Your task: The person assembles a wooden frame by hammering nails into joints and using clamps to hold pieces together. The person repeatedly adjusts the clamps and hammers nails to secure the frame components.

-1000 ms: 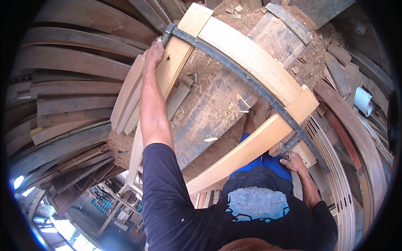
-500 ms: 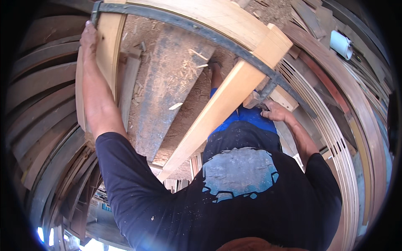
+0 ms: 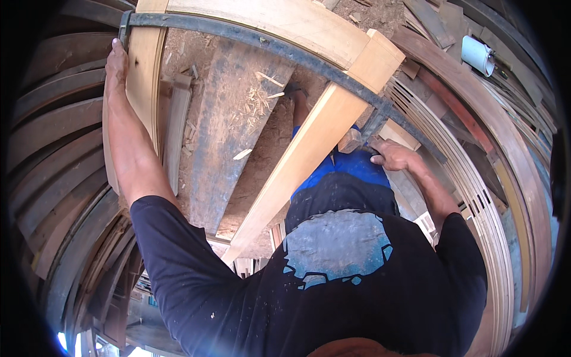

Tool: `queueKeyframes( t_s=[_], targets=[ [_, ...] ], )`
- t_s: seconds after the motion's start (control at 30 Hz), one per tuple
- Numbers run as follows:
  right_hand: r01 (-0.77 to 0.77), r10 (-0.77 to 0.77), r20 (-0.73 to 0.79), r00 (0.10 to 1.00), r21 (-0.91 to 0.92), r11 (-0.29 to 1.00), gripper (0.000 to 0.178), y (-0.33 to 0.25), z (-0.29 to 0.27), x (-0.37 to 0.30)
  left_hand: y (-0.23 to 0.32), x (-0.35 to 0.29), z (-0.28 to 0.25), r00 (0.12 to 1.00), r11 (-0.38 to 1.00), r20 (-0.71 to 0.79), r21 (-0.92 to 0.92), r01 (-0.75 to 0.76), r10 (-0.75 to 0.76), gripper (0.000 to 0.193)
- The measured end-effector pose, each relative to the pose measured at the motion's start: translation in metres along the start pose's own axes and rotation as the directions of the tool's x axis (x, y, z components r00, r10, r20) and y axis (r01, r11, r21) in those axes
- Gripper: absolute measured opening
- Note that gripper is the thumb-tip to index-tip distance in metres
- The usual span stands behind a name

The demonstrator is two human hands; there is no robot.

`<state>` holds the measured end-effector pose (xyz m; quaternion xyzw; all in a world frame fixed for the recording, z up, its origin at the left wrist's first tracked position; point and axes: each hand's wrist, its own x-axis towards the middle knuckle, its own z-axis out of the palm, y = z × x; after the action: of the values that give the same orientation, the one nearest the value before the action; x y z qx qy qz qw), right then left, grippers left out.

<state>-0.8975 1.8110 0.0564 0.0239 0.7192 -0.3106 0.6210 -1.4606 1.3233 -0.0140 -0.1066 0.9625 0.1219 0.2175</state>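
A pale wooden frame lies before me, with a left upright (image 3: pixel 143 83), a far rail (image 3: pixel 267 19) and a right upright (image 3: pixel 309 143). Across it runs a long dark metal bar clamp (image 3: pixel 262 40). My left hand (image 3: pixel 118 68) lies along the outer edge of the left upright, fingers stretched up to the clamp's end jaw. At the clamp's sliding jaw, beside a small wood block (image 3: pixel 350 141), my right hand (image 3: pixel 394 156) is closed with curled fingers at the screw end. What exactly lies inside its grip is mostly hidden.
A dusty plank (image 3: pixel 229 125) strewn with wood shavings (image 3: pixel 254 102) lies inside the frame. Dark boards (image 3: pixel 59 137) are stacked along the left. Long curved-looking strips (image 3: pixel 470 190) and a red-brown board (image 3: pixel 455 107) run down the right, near a pale blue cup (image 3: pixel 477 56).
The whole view has shifted slightly, so frame and clamp appear a little further left. My right hand has turned slightly at the clamp's screw end. My left hand keeps its place against the upright.
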Motion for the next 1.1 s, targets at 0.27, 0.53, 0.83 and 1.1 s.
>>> queueKeyframes(
  t_s=[0.27,0.53,0.83,1.1],
  targets=[
    [0.076,-0.076,0.026,0.997,-0.007,0.997,0.045,0.003,-0.011,0.006,0.0,0.003,0.001,0.998,0.999,0.054,-0.041,-0.025,0.028,0.084],
    [0.285,0.221,-0.298,0.929,0.954,0.088,0.048,0.016,0.005,0.031,-0.011,0.008,0.005,1.0,1.0,0.012,0.0,-0.029,0.029,0.082],
    [-0.234,0.455,-0.419,0.786,0.48,0.845,0.05,-0.061,-0.067,-0.046,-0.012,0.008,0.007,0.995,0.995,-0.075,0.077,-0.062,0.068,0.084],
    [0.199,0.049,-0.479,0.876,0.453,0.869,0.042,0.01,-0.095,0.029,-0.01,0.012,0.011,0.995,0.996,-0.07,0.045,-0.071,0.074,0.085]
  ],
)
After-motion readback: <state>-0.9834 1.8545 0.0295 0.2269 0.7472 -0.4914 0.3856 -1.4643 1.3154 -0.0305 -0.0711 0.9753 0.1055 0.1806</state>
